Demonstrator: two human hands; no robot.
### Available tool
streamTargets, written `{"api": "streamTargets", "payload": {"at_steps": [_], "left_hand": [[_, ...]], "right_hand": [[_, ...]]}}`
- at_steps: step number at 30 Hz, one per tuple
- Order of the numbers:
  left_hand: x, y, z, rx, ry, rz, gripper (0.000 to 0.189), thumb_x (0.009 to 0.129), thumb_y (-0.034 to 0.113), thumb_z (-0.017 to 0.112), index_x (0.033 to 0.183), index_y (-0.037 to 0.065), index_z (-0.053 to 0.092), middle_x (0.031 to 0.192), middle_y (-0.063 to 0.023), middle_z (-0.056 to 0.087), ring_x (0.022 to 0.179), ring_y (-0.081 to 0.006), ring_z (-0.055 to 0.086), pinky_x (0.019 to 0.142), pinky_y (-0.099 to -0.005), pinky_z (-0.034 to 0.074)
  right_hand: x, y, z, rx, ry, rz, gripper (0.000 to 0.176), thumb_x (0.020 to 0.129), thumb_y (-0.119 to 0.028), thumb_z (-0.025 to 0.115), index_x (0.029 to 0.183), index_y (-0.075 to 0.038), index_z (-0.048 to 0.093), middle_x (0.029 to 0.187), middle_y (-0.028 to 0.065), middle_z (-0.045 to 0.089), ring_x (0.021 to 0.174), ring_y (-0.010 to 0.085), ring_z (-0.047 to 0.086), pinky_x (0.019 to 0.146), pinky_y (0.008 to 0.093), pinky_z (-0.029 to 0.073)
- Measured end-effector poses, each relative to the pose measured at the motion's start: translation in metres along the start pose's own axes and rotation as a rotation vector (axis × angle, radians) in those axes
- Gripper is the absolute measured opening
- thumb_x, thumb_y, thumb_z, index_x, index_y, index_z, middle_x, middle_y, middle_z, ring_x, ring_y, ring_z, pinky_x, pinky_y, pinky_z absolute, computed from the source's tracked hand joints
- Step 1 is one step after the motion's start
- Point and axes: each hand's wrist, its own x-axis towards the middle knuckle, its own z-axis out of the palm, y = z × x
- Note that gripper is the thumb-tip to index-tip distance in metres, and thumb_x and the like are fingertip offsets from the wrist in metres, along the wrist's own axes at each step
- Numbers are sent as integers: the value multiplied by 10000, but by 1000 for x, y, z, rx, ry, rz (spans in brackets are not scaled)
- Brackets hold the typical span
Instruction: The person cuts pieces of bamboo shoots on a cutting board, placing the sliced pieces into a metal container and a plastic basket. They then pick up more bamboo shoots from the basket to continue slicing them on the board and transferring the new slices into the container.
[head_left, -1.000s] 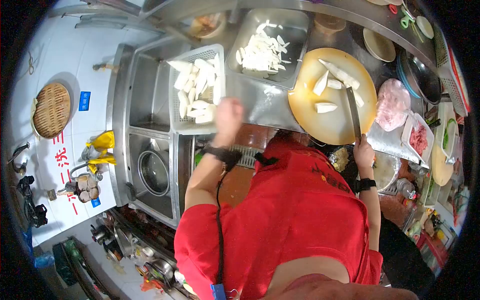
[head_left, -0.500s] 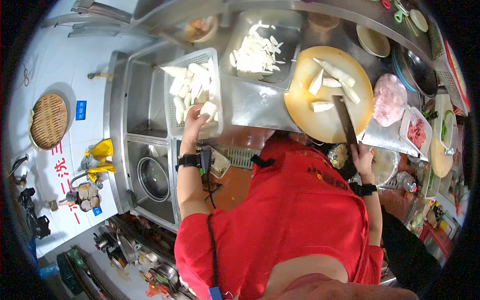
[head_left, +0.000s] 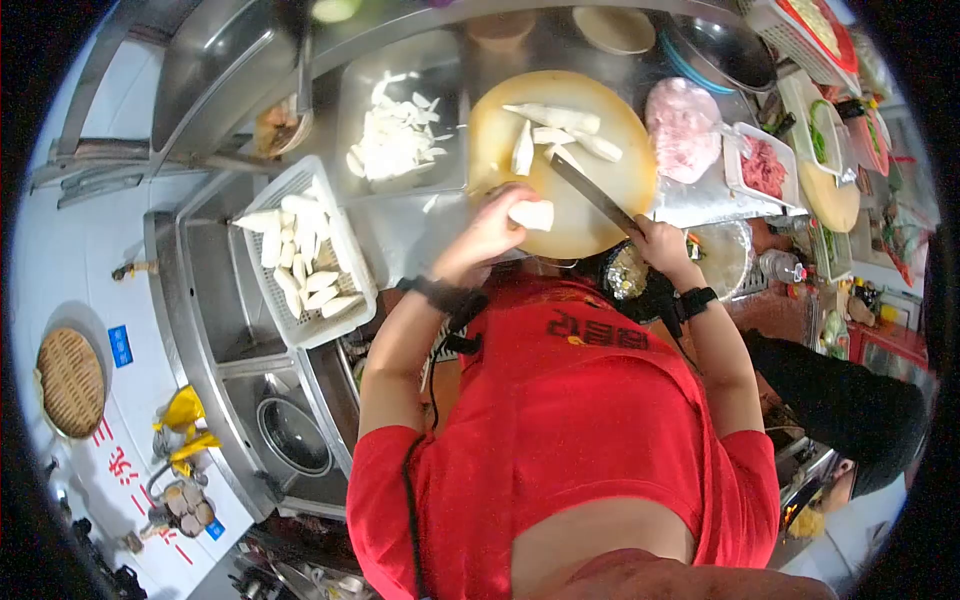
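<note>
My left hand [head_left: 485,235] grips a short piece of peeled white vegetable [head_left: 532,215] over the near left edge of the round cutting board [head_left: 590,230]. In my right hand [head_left: 662,252] is a kitchen knife [head_left: 598,197], its handle wrapped by my fingers. The blade slants up and left across the board, its tip beside several white vegetable pieces [head_left: 555,117]. Further left, a white plastic basket [head_left: 355,265] holds more of these pieces. A metal tray [head_left: 450,105] with cut white slices [head_left: 395,140] stands beyond my left hand.
Pinkish meat [head_left: 683,130] lies right of the board, beside a white container of red meat [head_left: 760,168]. A dark pan [head_left: 735,50] stands at the back right. On the left are metal sinks [head_left: 225,290]. Another person's dark-clothed limb [head_left: 850,400] shows at right.
My left hand has moved from the basket to the board, carrying the white vegetable piece. My right hand still holds the knife over the board. The view has shifted right.
</note>
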Motion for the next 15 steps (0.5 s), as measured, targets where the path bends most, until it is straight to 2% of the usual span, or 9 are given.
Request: {"api": "streamTargets", "payload": {"at_steps": [2,3,5,7,9,13,15], "left_hand": [[21,-11,24,191,-46,73,414,652,-42,595,1046,76,551,1098,-87,550,1077,-242,513,938,-325,393],[26,-19,33,188,-56,81,414,652,-42,595,1046,76,551,1098,-87,550,1077,-242,513,938,-325,393],[34,-30,47,445,-20,321,395,634,-43,583,1006,88,575,1091,-72,536,1044,-277,504,899,-351,414],[31,-27,55,473,34,345,342,665,-25,576,986,91,587,1088,-63,531,1039,-265,501,893,-355,414],[22,-24,60,606,260,290,294,697,-9,581,977,82,580,1044,-93,529,1012,-285,506,895,-374,403],[15,-40,69,528,268,299,275,709,39,593,978,98,591,1034,-69,529,966,-279,516,843,-370,430],[17,-48,71,507,331,364,267,714,52,615,976,97,590,1014,-70,527,934,-277,525,815,-371,440]], "right_hand": [[-3,4,1,4,5,11,217,832,-298,544,838,-82,557,640,191,584,618,372,587,564,479,460],[-5,5,1,12,5,7,219,831,-293,555,833,-75,553,639,195,583,616,379,585,565,478,456],[-11,7,4,22,-5,19,219,833,-301,532,867,-86,555,650,195,590,627,383,588,566,489,460],[-16,4,5,81,10,-5,222,831,-296,533,873,-80,554,656,189,595,631,382,589,566,490,459],[-22,2,6,83,0,3,223,833,-294,530,889,-80,560,666,185,602,636,378,591,572,485,461],[-29,-5,6,79,-29,10,238,836,-300,530,896,-74,578,673,186,605,643,366,597,577,471,467],[-31,-8,2,67,-27,5,250,844,-301,524,893,-63,580,665,188,602,636,362,599,568,466,467]]}}
